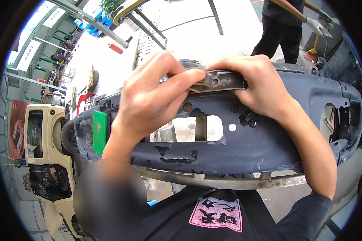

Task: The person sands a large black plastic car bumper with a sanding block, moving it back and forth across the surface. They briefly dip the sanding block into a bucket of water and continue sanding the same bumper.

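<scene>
A dark, scuffed bar-shaped piece [225,80] with round spots or holes along its face is held up between my hands, over the far edge of a dark grey car bumper [257,146]. My right hand [259,82] wraps round its right end, thumb below and fingers on top. At its left end my left hand [151,92] is closed, with the fingertips pinching at the bar; a thin yellowish edge shows under them. What exactly those fingertips grip is partly hidden. On the bumper's left part rests a green rectangular block [100,132], near my left wrist.
The bumper lies on a metal stand [229,178], with black patches and cut-outs on its surface. Another person [283,28] with gloved hands stands at the far right. A cream vehicle body [48,132] is at the left; a red bottle [116,48] lies on the floor beyond.
</scene>
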`<control>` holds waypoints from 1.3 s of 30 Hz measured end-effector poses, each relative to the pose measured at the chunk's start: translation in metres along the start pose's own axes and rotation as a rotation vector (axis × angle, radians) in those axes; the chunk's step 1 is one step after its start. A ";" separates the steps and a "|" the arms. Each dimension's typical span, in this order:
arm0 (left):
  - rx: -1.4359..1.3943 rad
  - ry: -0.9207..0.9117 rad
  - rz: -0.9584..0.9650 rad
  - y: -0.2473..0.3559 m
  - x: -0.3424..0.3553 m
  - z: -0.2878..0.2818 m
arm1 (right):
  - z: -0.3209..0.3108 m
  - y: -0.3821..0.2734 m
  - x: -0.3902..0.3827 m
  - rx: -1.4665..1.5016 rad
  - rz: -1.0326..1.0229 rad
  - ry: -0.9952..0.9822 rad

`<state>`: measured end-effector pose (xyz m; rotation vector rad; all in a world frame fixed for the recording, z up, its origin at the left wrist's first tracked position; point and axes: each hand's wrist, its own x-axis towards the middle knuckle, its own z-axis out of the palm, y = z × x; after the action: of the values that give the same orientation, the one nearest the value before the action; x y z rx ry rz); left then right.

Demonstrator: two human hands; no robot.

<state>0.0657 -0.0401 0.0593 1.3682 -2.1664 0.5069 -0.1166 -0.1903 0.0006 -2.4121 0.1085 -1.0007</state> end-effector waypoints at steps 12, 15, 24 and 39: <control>0.054 0.037 0.165 -0.013 0.005 0.004 | -0.003 0.000 -0.001 -0.047 -0.028 -0.006; 0.029 -0.069 0.139 -0.012 0.000 -0.012 | -0.004 0.001 -0.001 -0.026 -0.033 0.012; 0.026 -0.095 0.072 -0.003 -0.002 -0.013 | 0.000 -0.001 0.000 -0.038 -0.066 0.048; 0.046 -0.098 0.211 -0.017 0.005 -0.014 | -0.001 0.000 0.002 -0.048 -0.090 0.036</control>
<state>0.0827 -0.0430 0.0741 1.2164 -2.4084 0.5821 -0.1163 -0.1911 0.0027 -2.4619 0.0380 -1.0942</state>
